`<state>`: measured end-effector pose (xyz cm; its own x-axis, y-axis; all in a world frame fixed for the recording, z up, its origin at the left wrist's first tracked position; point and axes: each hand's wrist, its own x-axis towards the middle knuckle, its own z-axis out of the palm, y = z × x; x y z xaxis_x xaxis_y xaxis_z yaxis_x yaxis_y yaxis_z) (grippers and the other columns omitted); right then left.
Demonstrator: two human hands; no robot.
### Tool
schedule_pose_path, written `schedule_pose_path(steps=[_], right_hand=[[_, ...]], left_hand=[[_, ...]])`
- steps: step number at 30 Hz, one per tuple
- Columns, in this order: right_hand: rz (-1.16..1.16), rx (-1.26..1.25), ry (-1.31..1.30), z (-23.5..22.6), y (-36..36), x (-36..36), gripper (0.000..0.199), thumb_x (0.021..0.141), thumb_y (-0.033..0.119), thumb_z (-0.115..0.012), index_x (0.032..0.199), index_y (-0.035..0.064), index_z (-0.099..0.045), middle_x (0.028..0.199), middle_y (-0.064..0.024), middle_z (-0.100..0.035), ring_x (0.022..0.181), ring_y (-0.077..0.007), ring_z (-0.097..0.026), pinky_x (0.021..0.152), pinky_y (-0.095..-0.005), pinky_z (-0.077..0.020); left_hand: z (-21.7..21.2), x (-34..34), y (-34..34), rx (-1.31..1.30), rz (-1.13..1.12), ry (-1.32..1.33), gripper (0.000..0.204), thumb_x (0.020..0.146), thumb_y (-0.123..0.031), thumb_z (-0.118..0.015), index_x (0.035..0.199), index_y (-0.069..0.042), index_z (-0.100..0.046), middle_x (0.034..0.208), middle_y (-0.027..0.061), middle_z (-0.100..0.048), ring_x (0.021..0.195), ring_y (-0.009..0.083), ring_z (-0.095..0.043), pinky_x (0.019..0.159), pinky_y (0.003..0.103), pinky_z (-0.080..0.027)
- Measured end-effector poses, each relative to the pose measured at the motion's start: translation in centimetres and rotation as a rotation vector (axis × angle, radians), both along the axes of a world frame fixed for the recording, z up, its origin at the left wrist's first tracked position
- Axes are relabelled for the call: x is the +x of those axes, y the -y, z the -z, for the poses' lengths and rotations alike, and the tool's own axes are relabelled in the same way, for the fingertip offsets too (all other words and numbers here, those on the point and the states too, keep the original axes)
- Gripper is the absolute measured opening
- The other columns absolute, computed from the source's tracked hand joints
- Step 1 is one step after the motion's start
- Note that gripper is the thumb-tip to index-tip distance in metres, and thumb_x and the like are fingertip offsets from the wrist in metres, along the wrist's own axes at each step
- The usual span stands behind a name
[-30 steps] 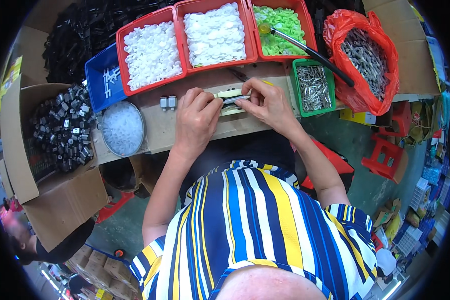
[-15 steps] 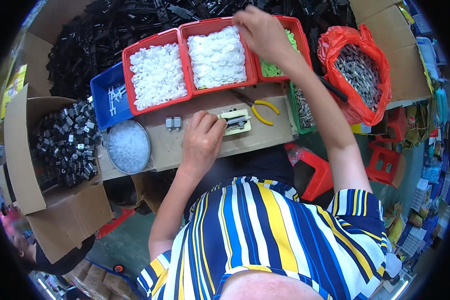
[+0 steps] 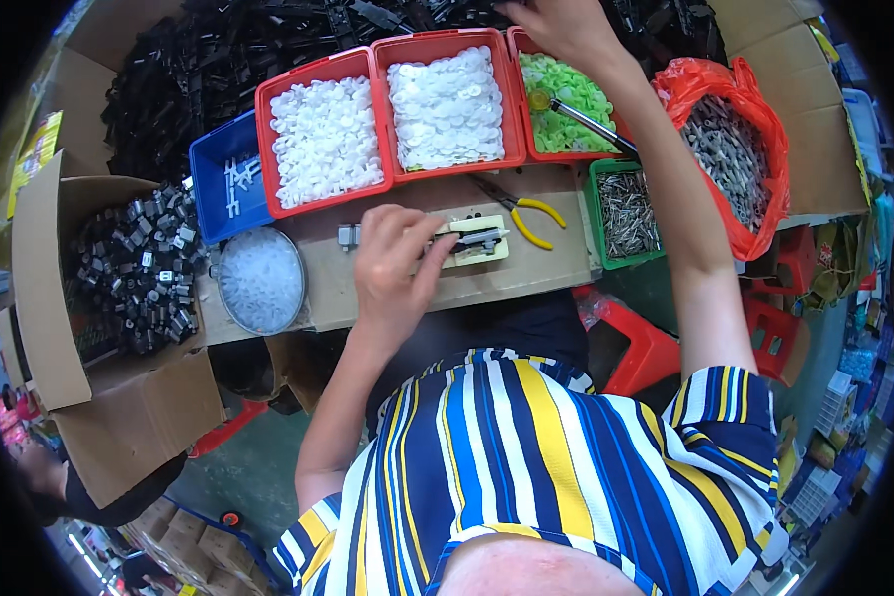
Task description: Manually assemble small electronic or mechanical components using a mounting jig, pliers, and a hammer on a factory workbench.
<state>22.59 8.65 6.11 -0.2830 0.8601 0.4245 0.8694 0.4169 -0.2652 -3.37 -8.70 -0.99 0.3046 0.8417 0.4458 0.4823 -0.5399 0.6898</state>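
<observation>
My left hand [image 3: 392,260] is closed at the left end of a small cream block [image 3: 485,260], its thumb and fingers bent around that end. A dark part with a pale grey pointed piece [image 3: 482,238] lies in the block. Behind the fingers a small grey metal part [image 3: 348,235] shows on the cardboard. At the top edge, my right hand [image 3: 558,22] reaches over the heap of black plastic parts [image 3: 248,60]; its fingertips are at the picture's edge, and I cannot make out whether they hold anything.
Red bins hold white pieces [image 3: 328,144], white discs [image 3: 447,107] and green pieces [image 3: 566,84]. A slim rod [image 3: 591,126] crosses the green ones. Yellow-handled pliers [image 3: 531,221], a green bin of screws [image 3: 626,212], a blue bin [image 3: 209,164], a round tub [image 3: 260,281] and a red bag [image 3: 780,169] stand around.
My right hand has moved up and slightly right, from the red bins to the black heap, uncovering the green pieces. My left hand stays at the block, its fingers shifted slightly left.
</observation>
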Motion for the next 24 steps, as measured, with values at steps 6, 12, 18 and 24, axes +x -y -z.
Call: schedule_pose_path(steps=[6, 12, 18, 24], right_hand=[[-0.195, -0.519, -0.982, 2.0, 12.3, -4.6, 0.02, 0.085, 0.007, -0.075, 0.101, -0.0033, -0.067, 0.091, -0.0049, -0.07, 0.082, -0.0082, -0.065, 0.073, -0.0233, -0.0535], [-0.209, -0.681, -1.235, 4.9, 16.3, -6.2, 0.022, 0.086, 0.006, -0.075, 0.102, -0.0049, -0.063, 0.092, -0.0063, -0.069, 0.082, -0.0087, -0.067, 0.071, -0.0215, -0.0535], [-0.034, 0.029, -0.37, 3.2, 18.0, -4.9, 0.051, 0.077, 0.004, -0.078, 0.125, 0.0068, -0.06, 0.112, -0.0074, -0.06, 0.102, -0.0188, -0.063, 0.083, -0.0275, -0.0543], [-0.228, -0.014, -0.099, 5.1, 19.2, -5.3, 0.034, 0.074, 0.019, -0.078, 0.104, 0.0091, -0.067, 0.098, -0.004, -0.063, 0.1, -0.0226, -0.058, 0.079, -0.0381, -0.0417]], left_hand=[[-1.1, 1.0, -1.0, -0.619, 0.032, 0.808, 0.038, 0.099, -0.014, -0.06, 0.134, -0.001, -0.055, 0.118, 0.0078, -0.064, 0.101, 0.0117, -0.06, 0.084, 0.024, -0.048], [-0.6, 0.1, -0.5, -0.813, 0.043, 0.911, 0.019, 0.095, -0.013, -0.067, 0.108, 0.001, -0.07, 0.09, -0.0001, -0.068, 0.08, 0.0048, -0.06, 0.074, 0.02, -0.048], [-0.7, -1.5, -0.1, -0.698, 0.035, 0.604, 0.017, 0.095, -0.012, -0.066, 0.104, 0.001, -0.071, 0.088, -0.0003, -0.068, 0.077, 0.004, -0.057, 0.07, 0.019, -0.045], [-0.8, -1.7, -0.2, -0.713, 0.09, 0.469, 0.017, 0.094, -0.013, -0.067, 0.103, 0.002, -0.071, 0.084, -0.0018, -0.066, 0.077, 0.0048, -0.057, 0.071, 0.02, -0.047]])
